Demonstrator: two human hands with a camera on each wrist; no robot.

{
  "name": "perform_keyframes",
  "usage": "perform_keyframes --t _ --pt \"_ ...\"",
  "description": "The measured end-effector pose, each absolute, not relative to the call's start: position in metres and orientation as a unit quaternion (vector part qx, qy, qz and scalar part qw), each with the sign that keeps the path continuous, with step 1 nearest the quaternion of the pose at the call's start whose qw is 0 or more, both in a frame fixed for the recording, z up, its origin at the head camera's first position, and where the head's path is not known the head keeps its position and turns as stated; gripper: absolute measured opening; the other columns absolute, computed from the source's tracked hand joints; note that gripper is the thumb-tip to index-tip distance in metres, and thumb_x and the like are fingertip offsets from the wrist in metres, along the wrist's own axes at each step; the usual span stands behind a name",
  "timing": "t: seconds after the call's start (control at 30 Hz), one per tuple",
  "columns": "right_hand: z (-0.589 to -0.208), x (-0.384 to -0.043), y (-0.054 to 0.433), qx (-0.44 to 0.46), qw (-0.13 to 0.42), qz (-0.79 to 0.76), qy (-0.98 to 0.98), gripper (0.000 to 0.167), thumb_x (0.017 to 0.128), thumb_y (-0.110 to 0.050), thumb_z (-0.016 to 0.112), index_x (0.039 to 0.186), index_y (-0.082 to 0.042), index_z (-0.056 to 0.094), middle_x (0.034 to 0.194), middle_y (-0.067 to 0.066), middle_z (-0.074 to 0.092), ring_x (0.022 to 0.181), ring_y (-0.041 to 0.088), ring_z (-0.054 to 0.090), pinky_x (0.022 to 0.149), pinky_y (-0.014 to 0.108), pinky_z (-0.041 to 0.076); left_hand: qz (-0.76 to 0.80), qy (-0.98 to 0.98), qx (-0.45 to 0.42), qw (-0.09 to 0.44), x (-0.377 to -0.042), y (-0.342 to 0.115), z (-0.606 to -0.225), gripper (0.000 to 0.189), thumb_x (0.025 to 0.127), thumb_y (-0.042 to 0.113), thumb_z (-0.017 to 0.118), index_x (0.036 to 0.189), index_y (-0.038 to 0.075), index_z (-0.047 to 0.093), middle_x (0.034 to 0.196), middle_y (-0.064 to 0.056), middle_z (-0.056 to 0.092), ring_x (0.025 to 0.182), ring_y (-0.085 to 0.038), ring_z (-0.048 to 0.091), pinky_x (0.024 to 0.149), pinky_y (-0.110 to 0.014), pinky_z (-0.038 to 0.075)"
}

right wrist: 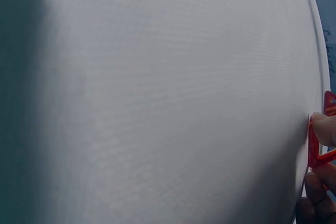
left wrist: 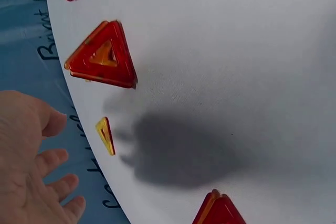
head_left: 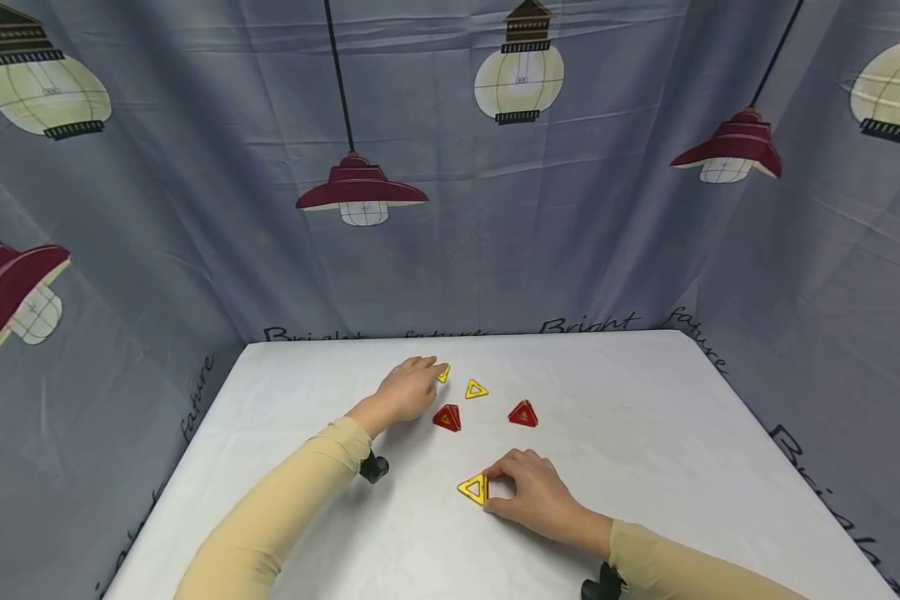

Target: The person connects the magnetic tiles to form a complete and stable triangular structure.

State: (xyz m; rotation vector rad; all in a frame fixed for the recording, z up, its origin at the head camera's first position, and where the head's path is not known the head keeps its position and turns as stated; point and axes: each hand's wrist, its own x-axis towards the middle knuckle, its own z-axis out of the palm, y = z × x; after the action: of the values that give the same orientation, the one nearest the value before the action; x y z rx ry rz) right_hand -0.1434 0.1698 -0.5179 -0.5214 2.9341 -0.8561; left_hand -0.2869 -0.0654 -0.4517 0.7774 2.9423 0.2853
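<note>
My right hand (head_left: 532, 496) pinches a triangular tile piece (head_left: 474, 488) between thumb and fingers, low over the near middle of the table. The piece has a yellow front face, and red edges of it (right wrist: 314, 142) show in the right wrist view. My left hand (head_left: 411, 387) reaches over the far part of the table with its fingers loosely extended and holding nothing; in the left wrist view its thumb and fingers are spread apart. Right at its fingertips lies a small yellow triangle tile (head_left: 444, 375). A second yellow triangle tile (head_left: 476, 389) lies to the right.
Two red pyramid-shaped tile pieces stand on the white table (head_left: 645, 467): one red piece (head_left: 447, 418) just right of my left hand, another red piece (head_left: 523, 413) farther right. A grey curtain (head_left: 450, 275) printed with lamps encloses the table's back and sides.
</note>
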Motion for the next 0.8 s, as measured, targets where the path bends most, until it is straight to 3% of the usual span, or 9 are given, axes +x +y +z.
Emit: perform_keyframes --t 0.43,0.8 --pt "-0.519 -0.142 0.171 -0.176 0.015 -0.279 0.944 0.035 0.079 -0.037 0.089 0.108 -0.025 0.074 0.099 -0.017 0.061 0.095 0.009 0.053 0.083 0.039 0.043 0.011 0.962 0.245 0.124 -0.304 -0.062 -0.470 0.050 0.108 0.014 0.042 0.158 0.014 0.040 0.165 -0.012 0.031 0.151 -0.030 0.028 0.121 -0.043 0.025" --pt "-0.519 -0.142 0.171 -0.174 0.013 -0.278 0.945 0.035 0.079 -0.039 0.088 0.109 -0.025 0.074 0.100 -0.018 0.060 0.095 0.008 0.052 0.082 0.038 0.042 -0.001 0.959 0.256 0.123 -0.308 -0.061 -0.476 0.052 0.108 0.010 0.042 0.160 0.016 0.038 0.166 -0.011 0.029 0.152 -0.025 0.028 0.121 -0.040 0.025"
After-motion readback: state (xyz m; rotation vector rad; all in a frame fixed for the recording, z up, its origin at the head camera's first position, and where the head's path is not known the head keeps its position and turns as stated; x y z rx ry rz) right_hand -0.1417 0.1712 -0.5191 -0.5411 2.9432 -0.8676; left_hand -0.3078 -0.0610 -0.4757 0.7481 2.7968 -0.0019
